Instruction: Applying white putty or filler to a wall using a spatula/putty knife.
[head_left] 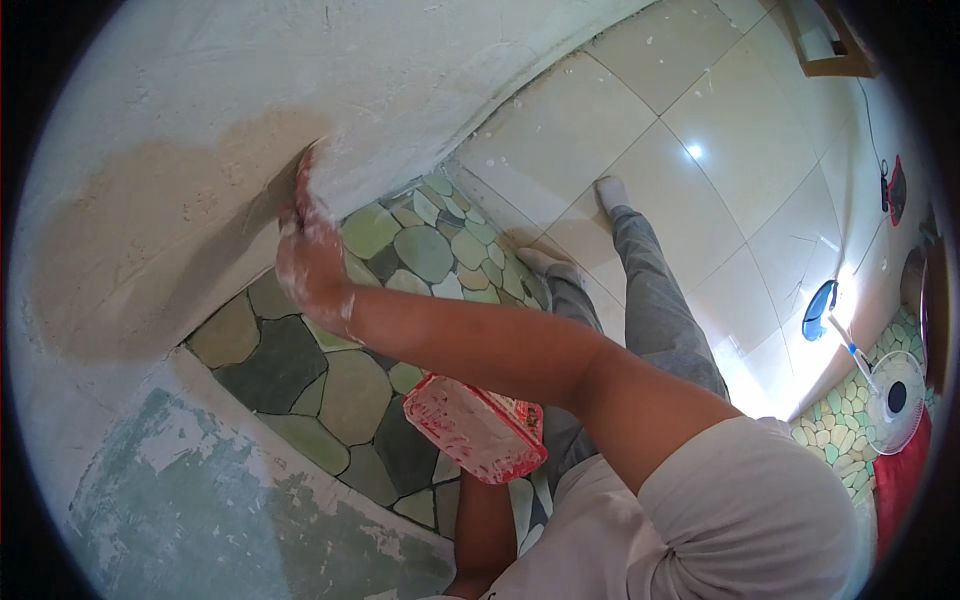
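My right hand (312,255), smeared with white paste, is up against the pale wall (400,80). Its fingers are bent around something thin that I cannot make out, edge-on to the wall. Around and left of this hand spreads a darker, damp-looking patch (130,240) of coating. Below my right forearm is a red plastic tub (533,455), tilted and smeared, with greyish-white paste (465,420) in it. My left forearm (485,525) comes up beneath the tub and supports it; the left hand itself is hidden behind the tub.
Worn blue-green paint (170,490) covers the lower wall at left. Stone-patterned flooring (355,395) meets cream tiles (640,130), where my feet rest. At right are a white fan (897,397), a blue object (820,310) beside bright glare, and red cloth (903,480). Wooden furniture (840,65) stands at the far right.
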